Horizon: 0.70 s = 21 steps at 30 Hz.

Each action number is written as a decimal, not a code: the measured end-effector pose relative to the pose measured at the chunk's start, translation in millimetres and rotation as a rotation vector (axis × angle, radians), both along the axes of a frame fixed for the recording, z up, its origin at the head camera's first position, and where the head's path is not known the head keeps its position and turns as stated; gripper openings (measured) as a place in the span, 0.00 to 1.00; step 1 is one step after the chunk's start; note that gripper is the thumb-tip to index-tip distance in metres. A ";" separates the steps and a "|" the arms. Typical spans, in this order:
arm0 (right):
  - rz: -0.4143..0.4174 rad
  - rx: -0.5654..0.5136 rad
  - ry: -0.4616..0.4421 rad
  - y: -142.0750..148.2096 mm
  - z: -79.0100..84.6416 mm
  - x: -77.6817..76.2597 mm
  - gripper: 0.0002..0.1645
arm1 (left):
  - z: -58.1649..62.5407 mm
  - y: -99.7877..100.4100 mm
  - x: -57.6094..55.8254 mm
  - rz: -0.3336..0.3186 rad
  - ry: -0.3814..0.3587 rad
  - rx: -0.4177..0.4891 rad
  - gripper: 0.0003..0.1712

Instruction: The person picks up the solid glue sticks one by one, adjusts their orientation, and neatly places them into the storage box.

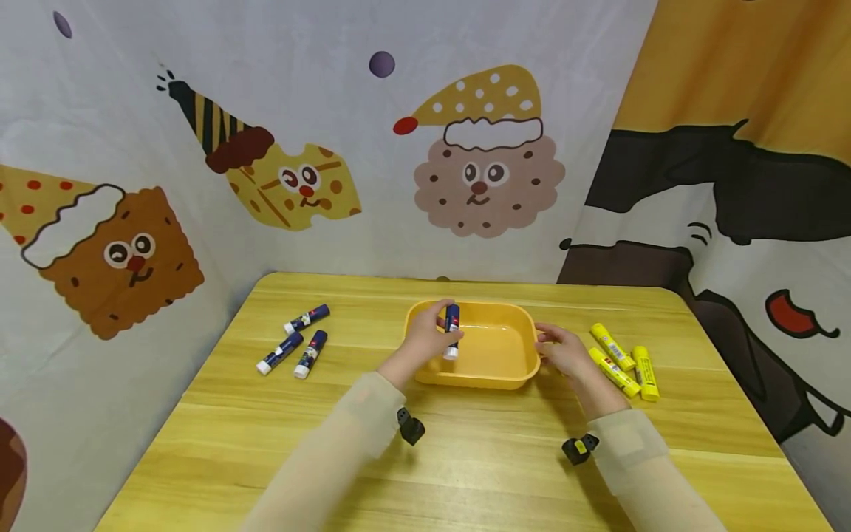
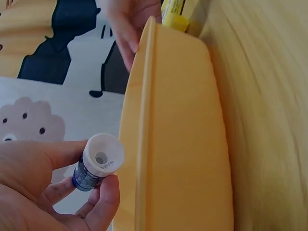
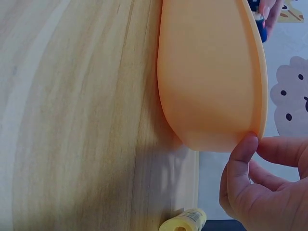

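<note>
In the head view my left hand [image 1: 422,336] pinches a dark blue glue stick [image 1: 453,319] with a white end, over the left part of an orange plastic tray [image 1: 479,382]. The left wrist view looks onto the white end of this glue stick [image 2: 107,149], gripped between thumb and fingers, beside the tray wall [image 2: 185,130]. At the tray's right end, my right hand [image 1: 566,352] pinches the rim; thumb and forefinger meet at its corner in the right wrist view [image 3: 267,180].
Three blue glue sticks [image 1: 310,355] lie on the wooden table [image 1: 479,458] left of the tray. To the right lie three yellow glue sticks [image 1: 646,373], close by my right forearm. A cartoon-printed cloth [image 1: 372,244] hangs behind the table's far edge.
</note>
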State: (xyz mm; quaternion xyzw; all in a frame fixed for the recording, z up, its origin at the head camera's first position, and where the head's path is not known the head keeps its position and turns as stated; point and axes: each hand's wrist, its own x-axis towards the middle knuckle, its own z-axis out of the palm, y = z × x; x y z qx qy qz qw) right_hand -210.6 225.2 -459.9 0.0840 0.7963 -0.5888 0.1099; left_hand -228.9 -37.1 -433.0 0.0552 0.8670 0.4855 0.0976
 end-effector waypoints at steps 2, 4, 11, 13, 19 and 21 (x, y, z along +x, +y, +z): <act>-0.002 -0.003 0.000 -0.1 -0.9 -0.6 0.29 | -0.4 7.2 1.1 -0.002 -0.009 -0.014 0.35; -0.001 -0.004 0.001 -0.1 -1.4 -1.0 0.29 | -1.4 14.0 1.9 -0.003 -0.022 -0.021 0.35; -0.005 -0.007 -0.002 0.2 -2.2 -1.3 0.29 | -10.7 34.9 2.1 -0.006 -0.059 -0.011 0.36; 0.000 -0.003 -0.003 0.5 -1.9 -1.2 0.30 | -12.9 40.4 2.4 -0.004 -0.068 -0.003 0.36; 0.002 -0.004 -0.001 0.4 -1.8 -1.2 0.30 | -18.0 58.9 2.5 0.004 -0.083 -0.039 0.38; 0.002 -0.008 0.001 0.6 -1.8 -0.9 0.30 | -20.7 64.8 1.5 0.012 -0.089 -0.056 0.37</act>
